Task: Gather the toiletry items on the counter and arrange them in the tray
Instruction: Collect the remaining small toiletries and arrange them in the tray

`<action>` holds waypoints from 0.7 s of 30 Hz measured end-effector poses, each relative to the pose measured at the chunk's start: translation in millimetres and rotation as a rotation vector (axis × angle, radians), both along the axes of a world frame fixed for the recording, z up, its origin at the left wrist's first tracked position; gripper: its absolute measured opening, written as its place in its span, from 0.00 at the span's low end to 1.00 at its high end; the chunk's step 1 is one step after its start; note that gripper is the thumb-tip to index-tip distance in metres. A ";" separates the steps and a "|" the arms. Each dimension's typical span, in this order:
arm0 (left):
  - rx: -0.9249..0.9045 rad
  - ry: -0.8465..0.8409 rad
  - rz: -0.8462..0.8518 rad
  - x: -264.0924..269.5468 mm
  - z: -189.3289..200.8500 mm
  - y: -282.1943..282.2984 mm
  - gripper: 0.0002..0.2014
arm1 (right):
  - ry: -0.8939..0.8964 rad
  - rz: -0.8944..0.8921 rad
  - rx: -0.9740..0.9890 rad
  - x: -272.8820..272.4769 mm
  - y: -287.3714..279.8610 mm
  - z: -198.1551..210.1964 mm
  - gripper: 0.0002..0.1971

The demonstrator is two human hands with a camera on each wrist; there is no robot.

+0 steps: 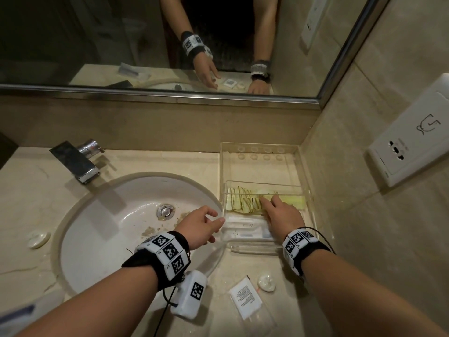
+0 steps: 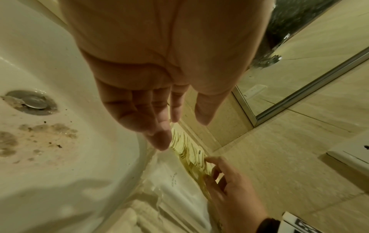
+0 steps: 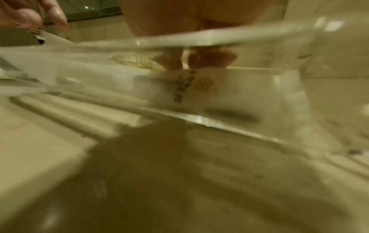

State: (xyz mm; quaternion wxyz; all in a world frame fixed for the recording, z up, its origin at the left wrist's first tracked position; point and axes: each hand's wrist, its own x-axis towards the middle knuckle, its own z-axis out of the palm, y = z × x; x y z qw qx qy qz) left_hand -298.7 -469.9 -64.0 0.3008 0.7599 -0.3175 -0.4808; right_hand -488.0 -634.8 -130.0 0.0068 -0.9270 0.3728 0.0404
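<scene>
left hand (image 2: 159, 75) over stained sink (image 2: 49, 134)

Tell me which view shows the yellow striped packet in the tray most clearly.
The head view: the yellow striped packet lies whole in the clear tray under the right hand. Left wrist shows it edge-on; right wrist only a blurred patch.

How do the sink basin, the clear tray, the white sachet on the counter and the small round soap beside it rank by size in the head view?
Largest to smallest, as they look:
1. sink basin
2. clear tray
3. white sachet
4. small round soap
The sachet and soap lie nearer the camera, yet the order is plain.
</scene>
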 end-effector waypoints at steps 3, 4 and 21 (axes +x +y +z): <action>0.003 0.007 -0.002 -1.3 -1.7 0.6 0.16 | -0.055 0.087 -0.020 -0.4 -0.7 0.8 0.21; 0.005 0.009 -0.005 -1.4 -2.5 0.8 0.17 | -0.077 0.108 -0.040 0.8 -1.3 1.9 0.19; 0.027 -0.006 0.002 2.2 -2.4 8.3 0.16 | -0.221 -0.217 0.005 21.8 1.7 8.0 0.13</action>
